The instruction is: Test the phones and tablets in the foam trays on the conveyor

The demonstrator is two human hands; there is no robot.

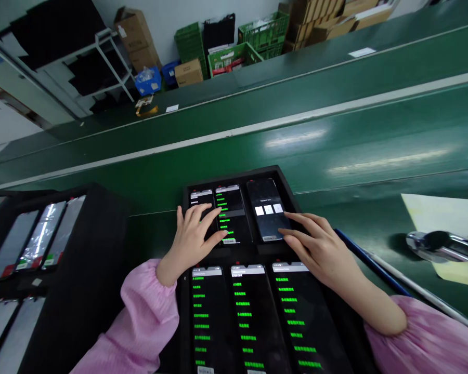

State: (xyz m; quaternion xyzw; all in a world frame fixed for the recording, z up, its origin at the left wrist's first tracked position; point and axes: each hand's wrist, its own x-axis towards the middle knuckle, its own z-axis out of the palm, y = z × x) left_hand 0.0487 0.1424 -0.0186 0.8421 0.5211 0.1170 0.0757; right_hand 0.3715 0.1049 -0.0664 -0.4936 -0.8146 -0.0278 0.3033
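A black tray [239, 253] in front of me holds several smartphones in two rows, screens up and lit. My left hand [193, 236] is open, fingers spread over the two phones at the back left. One of these, the back middle phone [234, 213], shows a list in green text. My right hand [315, 239] is open at the back right phone [265, 210], its fingertips at that screen's right edge; whether they touch is hard to tell. Three white boxes show on this screen. Green lists fill the front left phone [210, 317], front middle phone [253, 311] and front right phone [304, 317].
On the left, black trays [105, 234] hold more phones in clear film. Right of my tray lie a blue pen [368, 259], a white stick [421, 291] and a shiny metal object [444, 244] on yellowish paper [425, 210]. Green crates [234, 57] and cardboard boxes [189, 72] stand beyond the bench.
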